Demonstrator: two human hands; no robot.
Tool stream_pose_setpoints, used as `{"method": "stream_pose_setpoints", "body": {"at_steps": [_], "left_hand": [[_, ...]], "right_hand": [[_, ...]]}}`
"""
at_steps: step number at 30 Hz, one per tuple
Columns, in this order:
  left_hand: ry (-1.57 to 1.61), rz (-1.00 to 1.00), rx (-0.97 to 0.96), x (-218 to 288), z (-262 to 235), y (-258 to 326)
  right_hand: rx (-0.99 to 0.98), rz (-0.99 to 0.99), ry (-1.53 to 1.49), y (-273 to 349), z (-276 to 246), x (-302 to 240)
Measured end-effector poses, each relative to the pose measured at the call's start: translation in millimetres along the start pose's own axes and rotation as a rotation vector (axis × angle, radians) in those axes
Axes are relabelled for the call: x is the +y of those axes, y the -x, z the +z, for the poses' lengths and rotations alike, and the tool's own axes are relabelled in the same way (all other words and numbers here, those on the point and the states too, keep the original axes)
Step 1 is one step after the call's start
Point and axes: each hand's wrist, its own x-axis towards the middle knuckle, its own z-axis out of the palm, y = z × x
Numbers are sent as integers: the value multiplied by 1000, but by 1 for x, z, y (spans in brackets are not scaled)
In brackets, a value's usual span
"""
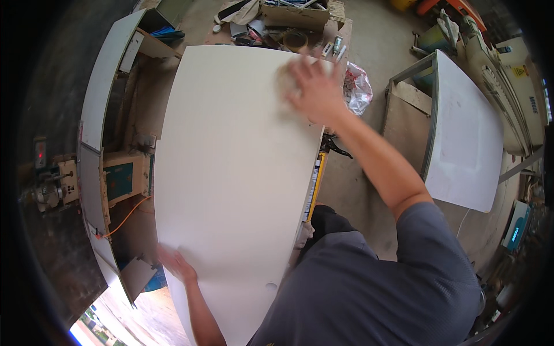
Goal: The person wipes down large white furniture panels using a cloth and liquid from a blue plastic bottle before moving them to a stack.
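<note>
A long off-white panel (231, 150) lies in front of me, running away from my body. My right hand (317, 89) reaches to its far right corner and presses down there, blurred by motion. Under those fingers a tan pad (286, 83) shows in part; its exact kind is too smeared to tell. Near the left edge of the panel, close to me, my left hand (176, 263) rests with its fingers stretched out, holding nothing. A small round mark (271, 286) shows on the near end of the panel.
Beyond the panel, a cluttered bench holds an open box (294, 17), a tape roll (295, 40) and small tubes. A black clamp handle (339, 147) juts from the right edge. At right stands a white-topped metal-framed table (467, 138); at left, a long cabinet frame (95, 115) with an orange cord (128, 216).
</note>
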Motion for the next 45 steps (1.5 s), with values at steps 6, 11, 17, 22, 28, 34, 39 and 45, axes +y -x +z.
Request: {"method": "stream_pose_setpoints", "body": {"at_steps": [6,11,17,22,28,34,39,45], "left_hand": [[29,-17,24,14,-10,-8],[73,-64,-14,24,-21,-9],[95,-61,-28,26,-27,-25],[116,-109,-53,28,-27,-14],[118,-69,-70,26,-31,-25],[163,-90,-54,20,-30,-22],[197,-107,-31,17,-30,-23],[207,-129,-36,23,-32,-31]], "right_hand": [[48,90,90,-59,12,17],[0,-74,-198,-192,63,-110],[-68,-142,-234,-265,65,-191],[-99,-97,20,-171,47,-61],[-1,-443,-173,-194,77,-228],[-2,-640,-15,-211,90,-280],[32,-336,4,-254,88,-275],[-142,-298,-97,-252,59,-253]]}}
